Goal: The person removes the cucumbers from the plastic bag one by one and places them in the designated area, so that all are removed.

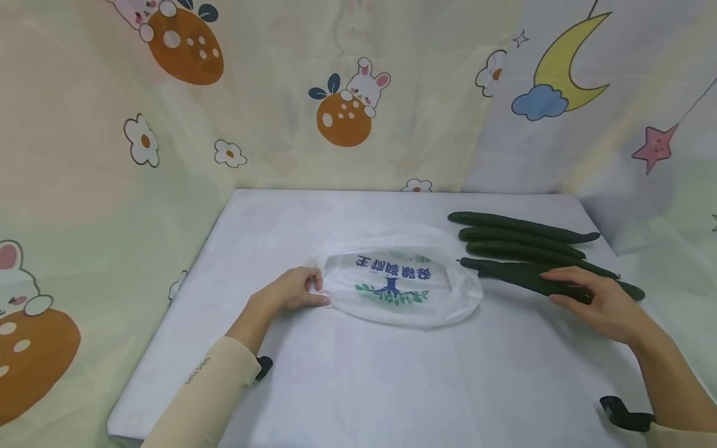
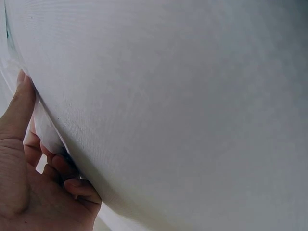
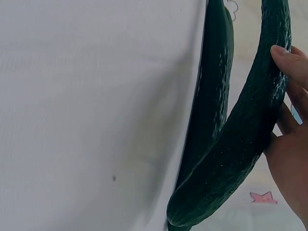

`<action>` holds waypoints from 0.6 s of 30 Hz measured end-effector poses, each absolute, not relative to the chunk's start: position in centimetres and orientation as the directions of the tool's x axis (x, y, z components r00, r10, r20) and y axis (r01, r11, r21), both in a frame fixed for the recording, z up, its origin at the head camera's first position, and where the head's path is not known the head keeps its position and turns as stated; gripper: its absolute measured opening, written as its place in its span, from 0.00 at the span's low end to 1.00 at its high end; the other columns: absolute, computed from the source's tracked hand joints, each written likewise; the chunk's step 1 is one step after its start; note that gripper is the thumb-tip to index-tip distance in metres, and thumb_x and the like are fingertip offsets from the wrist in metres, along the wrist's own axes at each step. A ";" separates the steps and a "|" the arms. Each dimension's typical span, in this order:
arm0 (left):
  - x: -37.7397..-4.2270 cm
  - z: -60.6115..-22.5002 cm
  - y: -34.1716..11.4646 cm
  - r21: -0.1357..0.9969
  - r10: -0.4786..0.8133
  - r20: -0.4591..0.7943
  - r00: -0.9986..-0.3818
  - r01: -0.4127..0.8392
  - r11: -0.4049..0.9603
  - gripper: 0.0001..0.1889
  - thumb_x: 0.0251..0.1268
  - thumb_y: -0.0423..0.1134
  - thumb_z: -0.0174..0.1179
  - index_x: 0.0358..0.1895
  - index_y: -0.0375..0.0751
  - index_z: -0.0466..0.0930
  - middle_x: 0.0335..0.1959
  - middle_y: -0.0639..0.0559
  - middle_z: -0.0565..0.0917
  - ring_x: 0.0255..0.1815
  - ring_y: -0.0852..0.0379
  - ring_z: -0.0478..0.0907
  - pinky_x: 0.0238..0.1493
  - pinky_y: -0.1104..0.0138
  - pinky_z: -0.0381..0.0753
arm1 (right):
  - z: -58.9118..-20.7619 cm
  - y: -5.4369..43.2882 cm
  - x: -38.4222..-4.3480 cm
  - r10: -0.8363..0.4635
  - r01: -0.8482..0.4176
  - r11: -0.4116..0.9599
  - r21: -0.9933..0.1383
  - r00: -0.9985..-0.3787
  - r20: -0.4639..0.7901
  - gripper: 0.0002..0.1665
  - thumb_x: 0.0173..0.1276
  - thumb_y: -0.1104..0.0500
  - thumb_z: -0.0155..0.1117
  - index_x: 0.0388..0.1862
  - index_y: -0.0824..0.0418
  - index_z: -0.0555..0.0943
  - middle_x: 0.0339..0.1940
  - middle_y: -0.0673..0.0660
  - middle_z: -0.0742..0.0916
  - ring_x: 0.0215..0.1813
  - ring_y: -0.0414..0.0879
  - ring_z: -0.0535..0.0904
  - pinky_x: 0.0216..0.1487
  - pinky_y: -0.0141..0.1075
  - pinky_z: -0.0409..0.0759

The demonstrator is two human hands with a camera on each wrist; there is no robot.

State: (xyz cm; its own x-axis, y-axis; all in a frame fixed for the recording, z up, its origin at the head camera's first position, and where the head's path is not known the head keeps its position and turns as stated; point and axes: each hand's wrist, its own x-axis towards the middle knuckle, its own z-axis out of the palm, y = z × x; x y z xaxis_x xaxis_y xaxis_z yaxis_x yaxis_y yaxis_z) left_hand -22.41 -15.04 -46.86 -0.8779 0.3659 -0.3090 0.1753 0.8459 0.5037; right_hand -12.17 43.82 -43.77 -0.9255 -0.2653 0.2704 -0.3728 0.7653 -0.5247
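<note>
A white plastic bag (image 1: 403, 315) with blue characters and a green-leaved tree print lies flat in the middle of the table. At its left edge, my left hand (image 1: 292, 290) pinches the film between thumb and fingers; in the left wrist view the bag's thin edge (image 2: 46, 129) runs between them. Over on the right, my right hand (image 1: 607, 306) grips the nearest dark green cucumber (image 1: 506, 272), whose left tip reaches the bag's right side. The right wrist view shows this cucumber (image 3: 226, 156) between thumb and fingers, crossing in front of another cucumber (image 3: 208, 96).
Behind the held cucumber, several more cucumbers (image 1: 521, 234) lie side by side at the table's back right. The white table (image 1: 358, 386) ends in front of a patterned cloth backdrop (image 1: 269, 74). Dark devices (image 1: 624, 415) are worn at both wrists.
</note>
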 end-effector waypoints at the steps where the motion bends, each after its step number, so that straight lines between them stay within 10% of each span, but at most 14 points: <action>1: -22.4 -46.8 -15.1 0.505 0.370 -0.306 -0.877 0.179 0.844 0.20 0.56 0.56 0.76 0.38 0.51 0.76 0.31 0.50 0.72 0.33 0.53 0.69 0.34 0.62 0.66 | -43.7 44.1 -12.1 -0.269 -0.374 0.771 -0.515 -0.925 0.269 0.31 0.60 0.67 0.78 0.61 0.50 0.83 0.58 0.46 0.83 0.61 0.17 0.66 0.52 0.13 0.59; 18: -22.2 -46.6 -14.9 0.521 0.371 -0.306 -0.877 0.172 0.836 0.20 0.55 0.55 0.76 0.37 0.51 0.76 0.29 0.51 0.70 0.33 0.53 0.68 0.34 0.62 0.65 | -44.8 47.9 -11.9 -0.288 -0.349 0.822 -0.449 -0.936 0.202 0.28 0.59 0.66 0.78 0.58 0.50 0.84 0.54 0.40 0.83 0.59 0.11 0.61 0.53 0.10 0.54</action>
State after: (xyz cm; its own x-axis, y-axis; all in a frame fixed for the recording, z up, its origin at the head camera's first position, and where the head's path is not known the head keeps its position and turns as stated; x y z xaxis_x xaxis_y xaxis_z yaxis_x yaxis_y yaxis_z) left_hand -22.17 -14.94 -46.62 -0.8765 0.3713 -0.3062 0.1720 0.8359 0.5213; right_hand -11.91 47.93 -44.77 -0.9362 -0.2876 0.2019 -0.3494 0.8224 -0.4489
